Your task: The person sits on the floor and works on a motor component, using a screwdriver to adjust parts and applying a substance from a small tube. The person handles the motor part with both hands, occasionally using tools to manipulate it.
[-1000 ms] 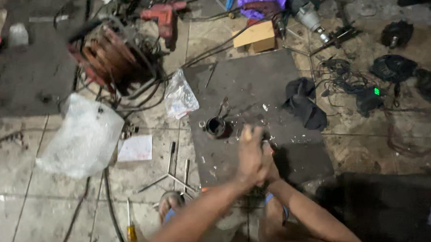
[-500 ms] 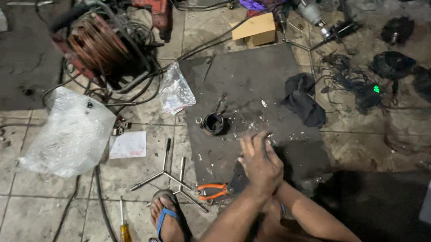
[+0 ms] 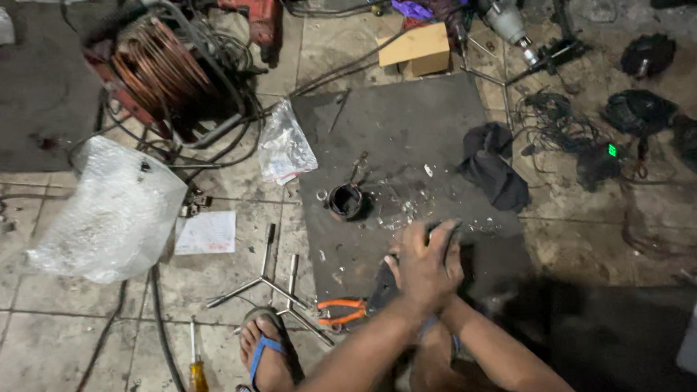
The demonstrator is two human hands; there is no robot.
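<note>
Pressing my left hand (image 3: 424,267) over my right hand (image 3: 443,239), fingers curled tight around a small dark object (image 3: 384,284) I can barely make out, I work above the grey rubber mat (image 3: 408,132), near orange-handled pliers (image 3: 341,311).

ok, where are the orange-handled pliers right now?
Head view, lower centre: the orange-handled pliers lie on the tiled floor at the dark mat's near edge, between the sandalled foot and the left hand.
</note>
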